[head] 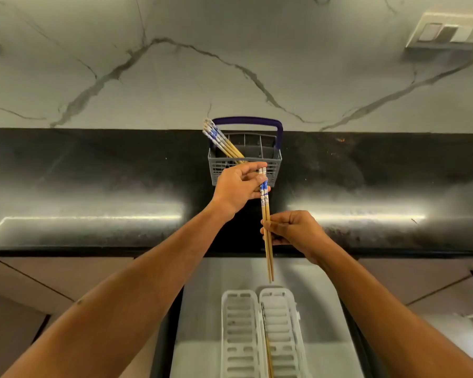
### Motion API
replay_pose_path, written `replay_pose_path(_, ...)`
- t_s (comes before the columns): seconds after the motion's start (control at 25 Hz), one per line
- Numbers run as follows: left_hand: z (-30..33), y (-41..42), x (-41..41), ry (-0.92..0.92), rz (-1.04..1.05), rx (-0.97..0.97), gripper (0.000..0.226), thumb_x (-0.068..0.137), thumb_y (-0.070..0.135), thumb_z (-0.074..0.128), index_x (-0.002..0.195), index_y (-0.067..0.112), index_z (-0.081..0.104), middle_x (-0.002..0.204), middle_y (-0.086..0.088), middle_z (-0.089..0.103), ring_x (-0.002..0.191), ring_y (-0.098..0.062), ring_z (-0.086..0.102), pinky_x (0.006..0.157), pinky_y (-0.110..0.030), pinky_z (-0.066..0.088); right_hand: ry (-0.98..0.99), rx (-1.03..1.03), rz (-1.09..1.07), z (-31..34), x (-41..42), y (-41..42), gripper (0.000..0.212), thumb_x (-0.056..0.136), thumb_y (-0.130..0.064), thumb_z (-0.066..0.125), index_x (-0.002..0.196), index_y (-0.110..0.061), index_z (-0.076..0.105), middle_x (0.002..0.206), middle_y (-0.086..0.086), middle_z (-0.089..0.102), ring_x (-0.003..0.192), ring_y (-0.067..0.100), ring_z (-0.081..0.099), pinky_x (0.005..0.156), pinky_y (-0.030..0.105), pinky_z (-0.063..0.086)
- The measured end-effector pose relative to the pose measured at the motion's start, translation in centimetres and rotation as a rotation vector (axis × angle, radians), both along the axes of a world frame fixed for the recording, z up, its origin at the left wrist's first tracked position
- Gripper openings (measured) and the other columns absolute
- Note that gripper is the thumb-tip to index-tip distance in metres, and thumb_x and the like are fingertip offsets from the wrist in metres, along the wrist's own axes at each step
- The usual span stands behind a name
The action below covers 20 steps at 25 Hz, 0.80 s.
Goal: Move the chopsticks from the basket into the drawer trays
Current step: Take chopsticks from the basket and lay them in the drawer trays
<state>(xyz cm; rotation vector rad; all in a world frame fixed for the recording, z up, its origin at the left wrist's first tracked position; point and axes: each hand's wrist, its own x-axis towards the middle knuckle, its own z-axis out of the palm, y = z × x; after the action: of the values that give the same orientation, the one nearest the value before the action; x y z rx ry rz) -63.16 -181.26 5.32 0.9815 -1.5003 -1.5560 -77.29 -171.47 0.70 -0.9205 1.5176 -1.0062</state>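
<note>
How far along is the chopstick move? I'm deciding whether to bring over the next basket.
Partly done. At least one chopstick already lies in the right drawer tray. The left hand and right hand together hold a pair of chopsticks above the trays, not yet set down. A bundle remains in the basket on the counter, so several trips are likely left.

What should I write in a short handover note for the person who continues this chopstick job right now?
Left hand: pinches the patterned top of the held pair of chopsticks.
Right hand: pinches the same pair lower down, tips pointing toward the white drawer trays.
Basket on the black counter: several chopsticks remain inside, leaning left.
Done: at least one chopstick lies in the trays.
Left: lay the held pair in a tray, then bring the rest.
</note>
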Motion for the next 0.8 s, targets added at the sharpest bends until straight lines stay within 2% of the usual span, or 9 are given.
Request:
replay_pose_path(0.12,-3.8,2.1,-0.3,-0.021,-0.030,0.063,0.032,0.094,0.000,0.061,0.126,0.007,0.064,0.085,-0.013,0.070,0.087,-0.026,0.074,0.076,-0.033,0.063,0.021,0.051,-0.007,-3.4,0.0,2.7,0.015,0.092,-0.014,0.069,0.099,-0.003,0.076,0.088,0.014,0.078,0.079,0.021,0.075,0.077,0.032,0.062)
replay_pose_path(0.28,-8.5,4.8,-0.7,-0.073,-0.095,0.152,0.032,0.094,-0.002,0.060,0.124,0.007,0.064,0.096,-0.019,0.070,0.089,-0.029,0.073,0.080,-0.039,0.062,0.020,0.137,-0.029,-7.9,0.2,6.2,0.014,0.094,-0.008,0.065,0.097,0.000,0.076,0.089,0.014,0.078,0.080,0.022,0.075,0.075,0.029,0.062)
replay_pose_path(0.44,-12.6,6.5,-0.5,-0.151,-0.105,0.251,0.034,0.095,0.006,0.062,0.128,0.011,0.061,0.105,-0.017,0.071,0.089,-0.022,0.073,0.082,-0.037,0.062,-0.027,0.218,-0.045,-11.0,0.4,8.4,0.014,0.094,-0.003,0.064,0.098,0.000,0.077,0.089,0.015,0.078,0.079,0.023,0.075,0.069,0.027,0.061)
replay_pose_path(0.56,-15.2,7.2,0.3,-0.240,-0.117,0.386,0.035,0.096,0.014,0.062,0.130,0.015,0.057,0.108,-0.014,0.072,0.093,-0.025,0.072,0.083,-0.037,0.061,-0.072,0.270,-0.072,-13.3,0.6,10.3,0.014,0.093,-0.001,0.063,0.096,0.002,0.077,0.088,0.016,0.078,0.075,0.022,0.075,0.065,0.025,0.060)
replay_pose_path(0.64,-16.4,7.2,1.5,-0.282,-0.101,0.442,0.030,0.097,0.018,0.060,0.127,0.012,0.060,0.109,-0.012,0.072,0.097,-0.025,0.072,0.083,-0.034,0.061,-0.079,0.317,-0.098,-15.1,0.9,11.5,0.012,0.092,-0.001,0.065,0.094,0.003,0.076,0.087,0.019,0.077,0.074,0.025,0.075,0.066,0.029,0.062)
replay_pose_path(0.8,-17.7,6.6,3.4,-0.316,-0.017,0.522,0.026,0.098,0.018,0.059,0.120,0.005,0.063,0.109,-0.014,0.072,0.099,-0.026,0.071,0.080,-0.031,0.060,-0.010,0.455,-0.140,-18.9,2.1,13.2,0.009,0.089,-0.007,0.072,0.083,-0.002,0.078,0.080,0.016,0.076,0.077,0.032,0.074,0.078,0.044,0.063)
